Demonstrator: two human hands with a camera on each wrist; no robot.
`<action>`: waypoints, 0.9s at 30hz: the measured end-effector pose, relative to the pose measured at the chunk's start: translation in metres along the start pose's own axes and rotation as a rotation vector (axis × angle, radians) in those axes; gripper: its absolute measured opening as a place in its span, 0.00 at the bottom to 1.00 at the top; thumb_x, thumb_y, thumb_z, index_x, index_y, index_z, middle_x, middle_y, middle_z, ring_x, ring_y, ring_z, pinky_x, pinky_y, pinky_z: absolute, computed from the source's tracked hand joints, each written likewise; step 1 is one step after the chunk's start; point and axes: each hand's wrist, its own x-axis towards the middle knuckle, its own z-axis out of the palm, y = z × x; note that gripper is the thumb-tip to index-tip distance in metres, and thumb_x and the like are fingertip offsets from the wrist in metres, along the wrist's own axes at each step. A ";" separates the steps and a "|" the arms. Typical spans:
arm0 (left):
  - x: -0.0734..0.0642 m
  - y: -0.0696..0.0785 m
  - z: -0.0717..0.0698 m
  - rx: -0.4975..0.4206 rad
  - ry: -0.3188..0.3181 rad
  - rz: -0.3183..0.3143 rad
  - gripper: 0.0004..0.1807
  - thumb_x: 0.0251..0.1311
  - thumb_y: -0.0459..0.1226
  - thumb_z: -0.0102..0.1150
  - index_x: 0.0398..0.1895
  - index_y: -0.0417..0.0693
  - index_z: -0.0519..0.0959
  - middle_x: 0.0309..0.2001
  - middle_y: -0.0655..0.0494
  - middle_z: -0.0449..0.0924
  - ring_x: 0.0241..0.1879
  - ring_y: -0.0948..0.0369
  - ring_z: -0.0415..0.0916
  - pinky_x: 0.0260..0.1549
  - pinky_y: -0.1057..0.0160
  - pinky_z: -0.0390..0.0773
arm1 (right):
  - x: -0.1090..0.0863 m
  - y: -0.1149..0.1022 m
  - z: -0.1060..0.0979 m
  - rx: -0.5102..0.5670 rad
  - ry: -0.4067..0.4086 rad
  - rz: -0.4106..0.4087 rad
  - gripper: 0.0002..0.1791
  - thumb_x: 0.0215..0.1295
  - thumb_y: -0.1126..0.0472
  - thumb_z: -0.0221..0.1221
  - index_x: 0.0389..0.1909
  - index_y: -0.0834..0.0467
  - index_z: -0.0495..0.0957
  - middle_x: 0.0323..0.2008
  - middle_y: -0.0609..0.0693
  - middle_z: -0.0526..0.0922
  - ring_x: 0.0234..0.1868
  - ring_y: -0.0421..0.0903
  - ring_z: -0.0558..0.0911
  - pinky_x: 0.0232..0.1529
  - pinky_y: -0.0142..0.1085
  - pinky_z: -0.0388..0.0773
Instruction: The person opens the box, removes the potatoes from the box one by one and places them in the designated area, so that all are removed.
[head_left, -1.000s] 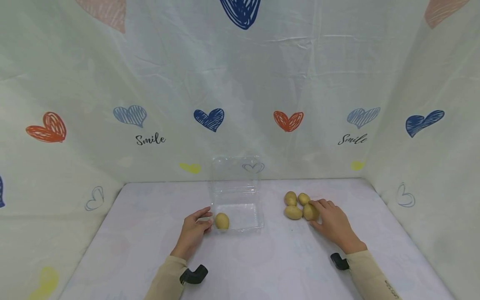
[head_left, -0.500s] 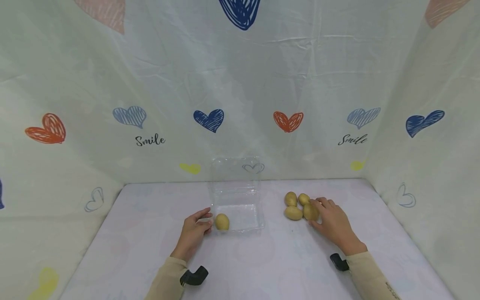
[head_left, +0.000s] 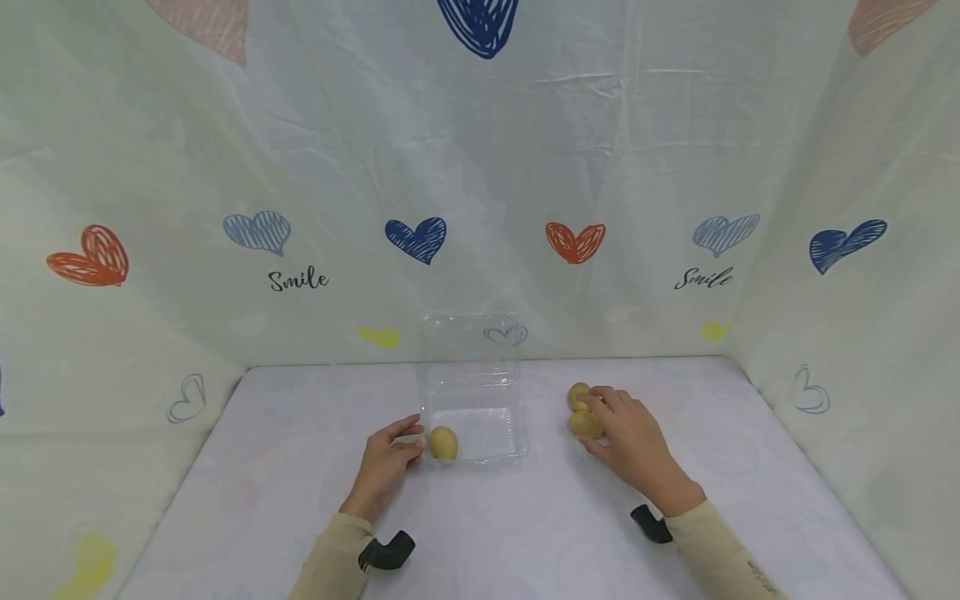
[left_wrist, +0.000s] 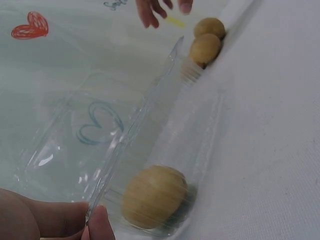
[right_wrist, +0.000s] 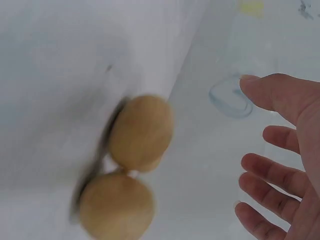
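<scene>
My left hand (head_left: 388,468) pinches the left rim of a clear plastic clamshell container (head_left: 483,433), thumb and fingers at its edge in the left wrist view. The container's lid (head_left: 468,342) stands up at the back. Inside, at the near left corner, sits one potato (head_left: 443,443). To the right, my right hand (head_left: 633,437) hovers above a cluster of potatoes (right_wrist: 117,207), overlapping it in the head view. Two potatoes show beside it there, and the others are hidden. The right wrist view shows that hand's fingers spread apart and holding nothing.
A white cloth covers the table (head_left: 495,533). A pale curtain (head_left: 480,158) printed with hearts hangs behind and along both sides. Each wrist wears a black camera mount, such as the left mount (head_left: 387,551).
My right hand has left the near right potato and moved left over the cluster, now covering the right-hand potatoes. My left hand and the container have stayed put.
</scene>
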 end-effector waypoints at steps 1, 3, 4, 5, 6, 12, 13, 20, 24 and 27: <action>0.000 0.000 0.000 -0.001 0.000 0.000 0.27 0.70 0.21 0.58 0.71 0.26 0.71 0.61 0.32 0.75 0.37 0.61 0.78 0.33 0.71 0.81 | 0.003 -0.005 0.000 0.009 0.002 -0.012 0.36 0.45 0.58 0.85 0.56 0.62 0.82 0.52 0.57 0.83 0.49 0.57 0.83 0.42 0.49 0.84; 0.000 0.000 0.000 -0.002 0.001 -0.001 0.27 0.70 0.21 0.58 0.71 0.26 0.71 0.61 0.32 0.75 0.37 0.61 0.78 0.33 0.71 0.81 | 0.010 -0.017 0.002 0.033 0.000 -0.037 0.37 0.45 0.57 0.85 0.58 0.60 0.82 0.52 0.55 0.82 0.49 0.55 0.83 0.43 0.47 0.84; 0.000 0.000 0.000 -0.001 0.001 -0.001 0.27 0.70 0.21 0.58 0.72 0.27 0.71 0.61 0.32 0.75 0.37 0.62 0.78 0.34 0.71 0.82 | 0.014 -0.022 0.003 0.038 -0.002 -0.050 0.37 0.46 0.56 0.84 0.58 0.59 0.82 0.52 0.55 0.82 0.49 0.54 0.82 0.43 0.46 0.83; 0.000 0.001 0.000 0.000 0.001 -0.004 0.27 0.70 0.21 0.58 0.72 0.27 0.70 0.61 0.32 0.75 0.37 0.62 0.78 0.34 0.70 0.82 | 0.017 -0.027 0.004 0.040 -0.008 -0.063 0.37 0.47 0.55 0.84 0.59 0.58 0.82 0.53 0.54 0.82 0.48 0.53 0.82 0.44 0.45 0.83; 0.000 0.001 0.000 0.002 0.001 -0.005 0.27 0.70 0.21 0.58 0.72 0.27 0.70 0.61 0.32 0.75 0.38 0.62 0.78 0.34 0.70 0.82 | 0.020 -0.033 0.004 0.043 -0.014 -0.072 0.37 0.47 0.55 0.84 0.59 0.57 0.82 0.53 0.53 0.82 0.47 0.52 0.82 0.44 0.44 0.83; 0.000 0.002 0.001 0.014 0.004 -0.013 0.28 0.70 0.21 0.58 0.72 0.28 0.70 0.62 0.33 0.75 0.39 0.62 0.78 0.36 0.69 0.83 | 0.038 -0.061 0.012 0.075 -0.046 -0.135 0.35 0.52 0.53 0.82 0.61 0.54 0.80 0.56 0.51 0.82 0.51 0.51 0.83 0.49 0.45 0.83; 0.000 0.002 0.000 0.015 0.004 -0.013 0.28 0.70 0.21 0.58 0.72 0.28 0.70 0.62 0.33 0.75 0.39 0.62 0.78 0.36 0.69 0.83 | 0.040 -0.065 0.013 0.083 -0.050 -0.148 0.35 0.53 0.53 0.81 0.61 0.54 0.80 0.56 0.51 0.82 0.52 0.51 0.83 0.50 0.45 0.83; -0.001 0.001 0.000 0.018 0.004 -0.018 0.28 0.70 0.22 0.58 0.73 0.29 0.70 0.62 0.34 0.75 0.40 0.61 0.79 0.37 0.68 0.83 | 0.057 -0.092 0.025 0.097 -0.088 -0.217 0.34 0.58 0.52 0.79 0.64 0.53 0.79 0.58 0.50 0.80 0.56 0.50 0.82 0.52 0.43 0.82; -0.001 0.002 -0.001 0.016 0.002 -0.018 0.28 0.70 0.22 0.58 0.73 0.29 0.70 0.62 0.34 0.75 0.40 0.60 0.79 0.36 0.69 0.83 | 0.066 -0.103 0.033 0.085 -0.126 -0.233 0.34 0.59 0.52 0.78 0.65 0.52 0.78 0.58 0.49 0.80 0.57 0.49 0.80 0.53 0.42 0.82; -0.001 0.002 0.000 0.017 0.000 -0.018 0.28 0.70 0.22 0.58 0.73 0.29 0.70 0.62 0.33 0.75 0.40 0.60 0.79 0.36 0.69 0.83 | 0.071 -0.108 0.039 0.062 -0.149 -0.244 0.33 0.60 0.50 0.78 0.65 0.52 0.79 0.58 0.49 0.80 0.56 0.49 0.80 0.55 0.43 0.82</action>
